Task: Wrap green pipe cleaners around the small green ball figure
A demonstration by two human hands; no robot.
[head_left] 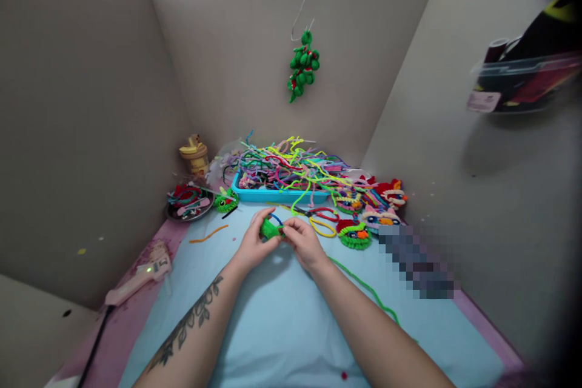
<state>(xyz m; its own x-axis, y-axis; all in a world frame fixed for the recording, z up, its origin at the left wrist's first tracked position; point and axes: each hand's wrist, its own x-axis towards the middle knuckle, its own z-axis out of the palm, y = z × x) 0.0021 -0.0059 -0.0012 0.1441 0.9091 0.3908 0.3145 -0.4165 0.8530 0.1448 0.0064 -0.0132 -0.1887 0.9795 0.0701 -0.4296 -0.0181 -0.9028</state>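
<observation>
My left hand (253, 245) and my right hand (304, 242) meet over the light blue mat (273, 327). Between their fingertips they hold a small coil of green pipe cleaner (270, 229) with a bit of blue showing at its top. A long green pipe cleaner strand (368, 291) trails from my right hand along the mat beside my right forearm.
A blue tray (273, 195) heaped with coloured pipe cleaners stands behind the hands. Finished fuzzy faces (354, 235) lie to the right, a glue gun (145, 271) at left, a metal dish (188, 206) and an orange strand (208, 234) nearby. Cardboard walls enclose the desk; a green ornament (302, 70) hangs above.
</observation>
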